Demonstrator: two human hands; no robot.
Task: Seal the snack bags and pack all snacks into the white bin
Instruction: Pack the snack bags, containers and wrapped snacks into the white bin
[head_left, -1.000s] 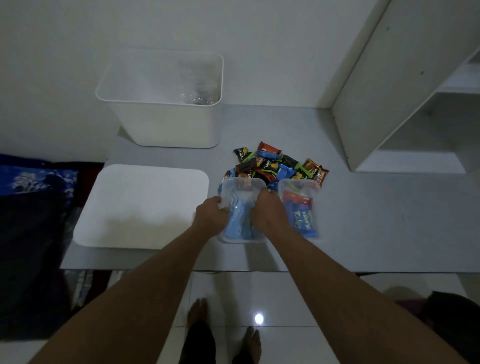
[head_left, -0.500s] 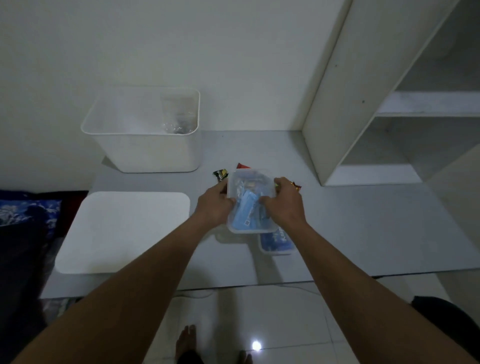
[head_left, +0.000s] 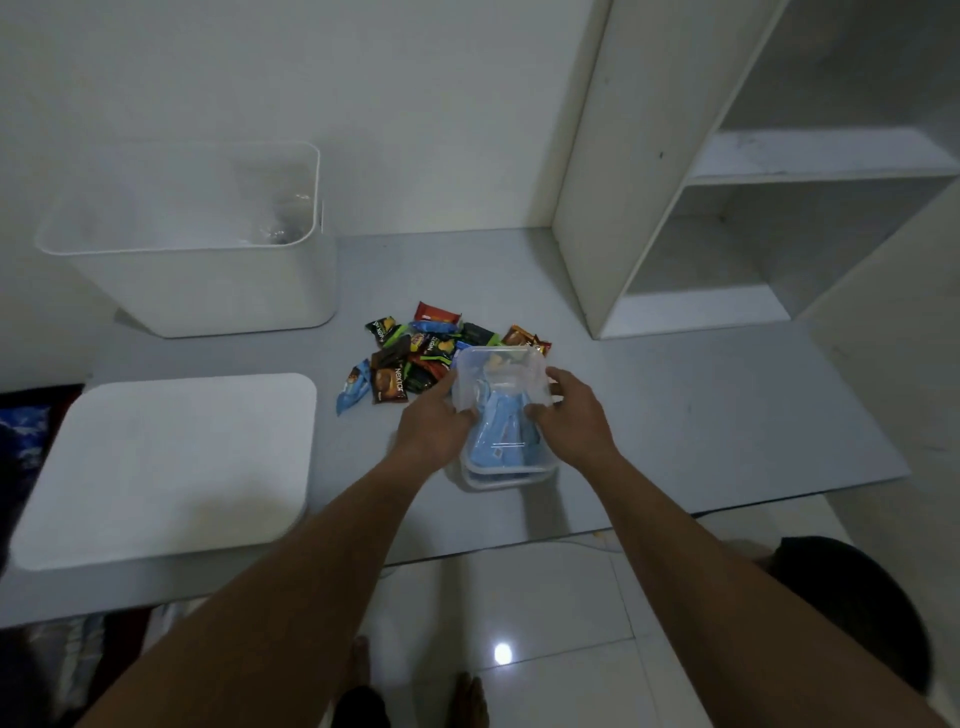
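Dim white room, grey tabletop (head_left: 701, 405). Nearest, left grip (head_left: 434, 421) and right grip (head_left: 576, 415) curl round the sides of a clear container (head_left: 501, 374), held level, likely so its blue packets (head_left: 498, 441) stay in. A second container (head_left: 498, 480) sits just beneath. Beyond, loose snacks (head_left: 415, 358) lie heaped. Far left, the white bin (head_left: 208, 291) stands open, something clear inside.

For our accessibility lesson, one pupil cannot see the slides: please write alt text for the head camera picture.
The left hand and right hand grip a clear snack bag of blue packets over the grey table. Behind it lies a pile of wrapped snacks; the open white bin stands far left, a flat white lid nearer.
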